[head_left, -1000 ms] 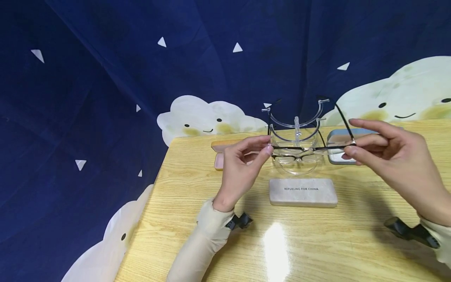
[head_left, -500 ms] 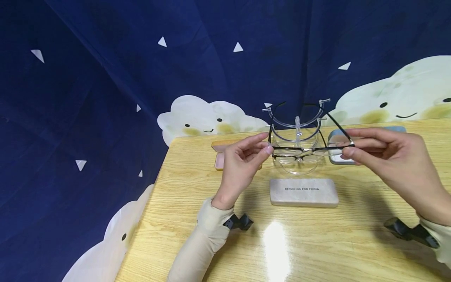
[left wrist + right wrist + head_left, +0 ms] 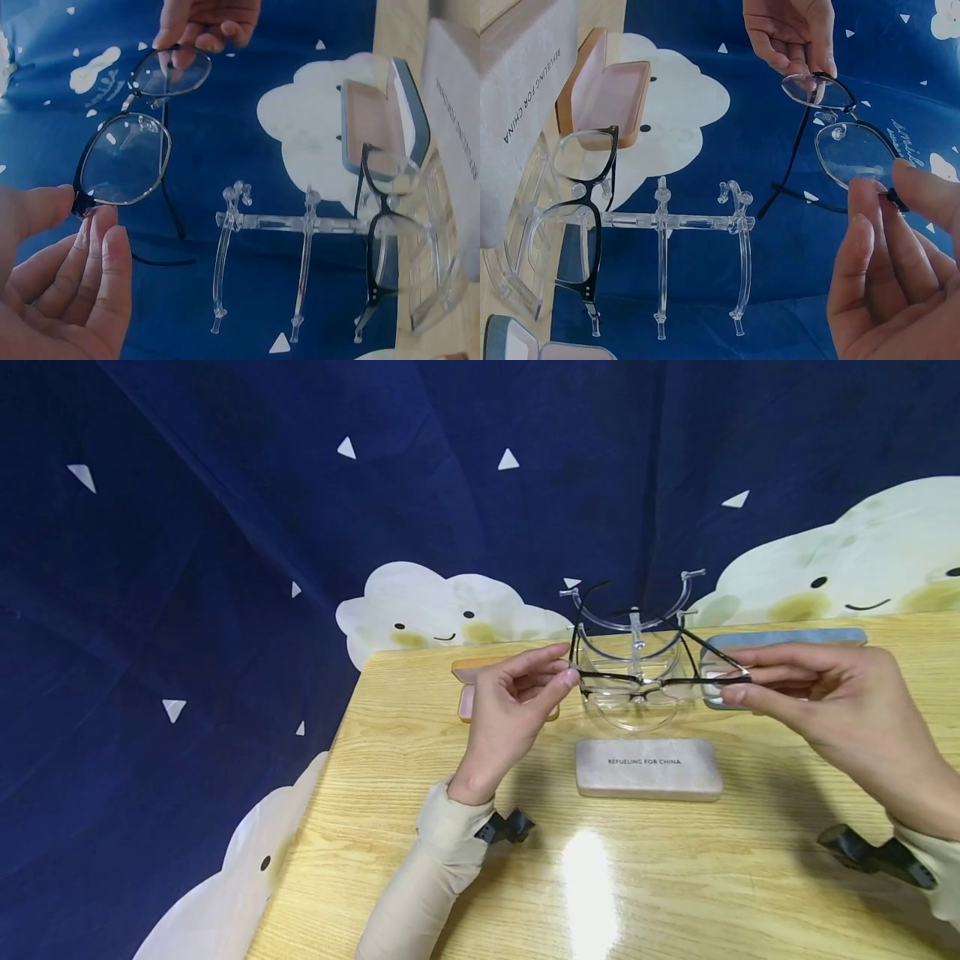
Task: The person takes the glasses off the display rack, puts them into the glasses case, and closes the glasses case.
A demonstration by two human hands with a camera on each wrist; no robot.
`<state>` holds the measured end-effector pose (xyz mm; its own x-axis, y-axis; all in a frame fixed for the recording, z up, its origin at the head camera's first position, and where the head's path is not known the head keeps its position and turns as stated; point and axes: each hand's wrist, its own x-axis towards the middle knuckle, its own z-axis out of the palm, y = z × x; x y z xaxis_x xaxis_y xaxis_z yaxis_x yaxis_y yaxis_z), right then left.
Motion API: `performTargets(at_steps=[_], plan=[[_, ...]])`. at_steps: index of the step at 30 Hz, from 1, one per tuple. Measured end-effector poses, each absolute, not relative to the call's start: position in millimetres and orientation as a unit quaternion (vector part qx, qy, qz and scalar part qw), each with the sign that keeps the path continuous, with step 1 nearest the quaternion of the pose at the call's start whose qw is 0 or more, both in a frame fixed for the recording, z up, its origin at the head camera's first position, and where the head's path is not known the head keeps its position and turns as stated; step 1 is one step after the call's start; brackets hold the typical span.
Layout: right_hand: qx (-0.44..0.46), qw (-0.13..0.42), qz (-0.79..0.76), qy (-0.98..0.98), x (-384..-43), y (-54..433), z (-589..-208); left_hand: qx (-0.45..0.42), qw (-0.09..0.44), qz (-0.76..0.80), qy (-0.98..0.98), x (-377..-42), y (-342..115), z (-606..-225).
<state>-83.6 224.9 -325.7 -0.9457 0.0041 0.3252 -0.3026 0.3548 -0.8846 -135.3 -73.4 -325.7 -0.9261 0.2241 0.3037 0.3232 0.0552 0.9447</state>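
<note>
A pair of black half-rim glasses (image 3: 615, 676) is held up in front of a clear acrylic display stand (image 3: 636, 647). My left hand (image 3: 513, 718) pinches its left hinge corner between thumb and fingers. At the opposite hinge corner, my right hand (image 3: 840, 702) pinches the frame likewise. Both temples point away from me, the right one slanting inward behind the lenses. Lower on the stand sits another pair of black-framed glasses (image 3: 596, 232); the two upper tiers of the stand (image 3: 304, 262) carry nothing in the left wrist view.
A closed grey case (image 3: 648, 770) with printed lettering lies before the stand on the wooden table (image 3: 675, 877). Behind my left hand is an open orange case (image 3: 607, 105), partly hidden. An open blue-grey case (image 3: 386, 120) stands behind my right hand. A blue cloth hangs behind.
The right temple of the held glasses has swung inward, toward the left. My right index finger has come down from the temple to the other fingers. The left hand has barely moved.
</note>
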Motion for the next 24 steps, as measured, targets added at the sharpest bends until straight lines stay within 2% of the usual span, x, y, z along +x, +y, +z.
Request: performTargets(at_steps=[8, 24], plan=[[0.100, 0.143, 0.558, -0.811, -83.1, 225.0, -324.7, -0.206, 0.056, -0.645, -0.734, -134.9, -75.2, -325.5], [0.101, 0.136, 0.543, -0.822, -82.7, 225.9, -325.4, -0.271, 0.165, -0.582, -0.749, -139.3, -75.8, -329.4]])
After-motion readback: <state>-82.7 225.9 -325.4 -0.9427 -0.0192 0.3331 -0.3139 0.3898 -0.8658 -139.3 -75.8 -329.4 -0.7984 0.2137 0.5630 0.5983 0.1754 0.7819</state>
